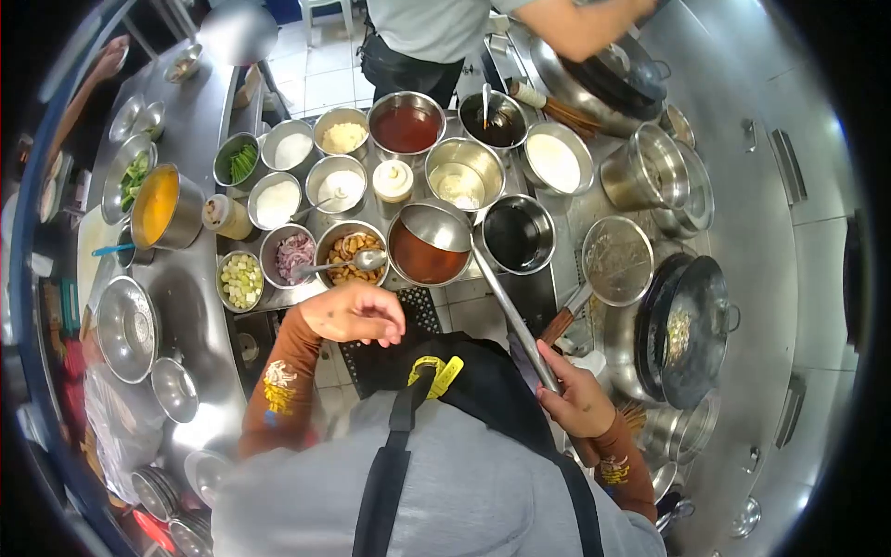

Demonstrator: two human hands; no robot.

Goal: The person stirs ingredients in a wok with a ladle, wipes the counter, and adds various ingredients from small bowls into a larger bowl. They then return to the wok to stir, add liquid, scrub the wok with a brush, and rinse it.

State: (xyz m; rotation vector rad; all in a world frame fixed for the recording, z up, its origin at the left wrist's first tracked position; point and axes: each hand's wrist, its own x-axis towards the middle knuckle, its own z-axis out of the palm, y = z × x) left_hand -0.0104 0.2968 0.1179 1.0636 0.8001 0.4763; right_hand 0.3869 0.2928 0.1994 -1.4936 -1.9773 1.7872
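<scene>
Steel ladle in the right hand: the fingers are wrapped tight round the lower end of its long handle, thumb on top, beside the person's apron. From that hand the handle slants up and to the left, and the ladle's cup hangs over the far rim of a bowl of red-brown sauce, well apart from the hand itself.

The left hand hovers at the near edge of the table, knuckles up and fingers loosely curled, gripping nothing. Just beyond its fingers stands a bowl of fried brown pieces with a spoon lying across it, handle pointing left; the hand is near the spoon but does not touch it. Left of that bowl sit a bowl of sliced red onion and a bowl of chopped pale green stalks.

Right of the sauce bowl stands a pot of dark liquid, and further right a black wok leans on the stove. At the far side another person's arm reaches over a second wok.
</scene>
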